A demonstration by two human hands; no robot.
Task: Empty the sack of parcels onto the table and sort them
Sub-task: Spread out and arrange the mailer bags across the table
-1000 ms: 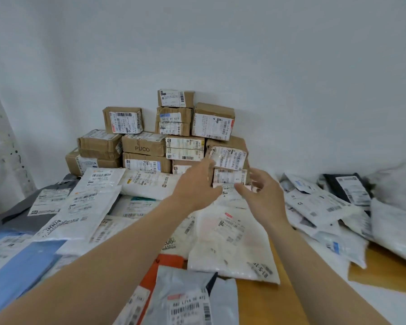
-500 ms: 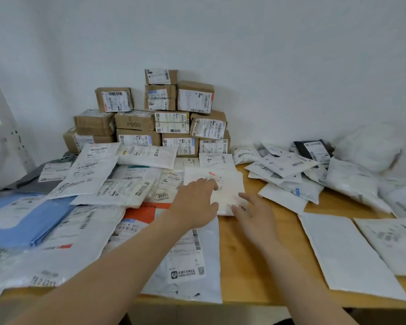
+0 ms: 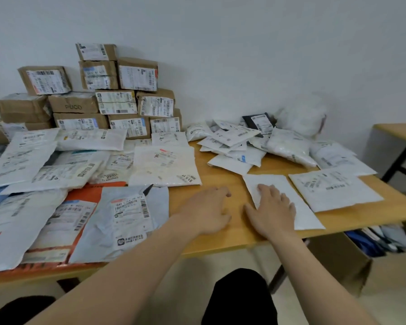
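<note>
The right hand [image 3: 271, 212] lies flat on a white mailer [image 3: 306, 214] near the front edge of the surface [image 3: 220, 172]. Its fingers [image 3: 266, 192] are straight and a little spread, and they grip nothing. The left hand [image 3: 206, 209] is just beside it over bare wood, with fingers loosely bent and empty (whether the palm touches the wood I cannot tell). Just to the right of the white mailer lies a labelled mailer [image 3: 333, 191]. The other parcels are in groups: brown boxes [image 3: 117, 99] stacked against the wall at the back left, flat mailers [image 3: 63, 174] overlapping in front of them, and small bags [image 3: 239, 141] heaped at the back right, a black bag [image 3: 258, 121] among them. An open carton [image 3: 338, 261] stands on the floor under the right end.
</note>
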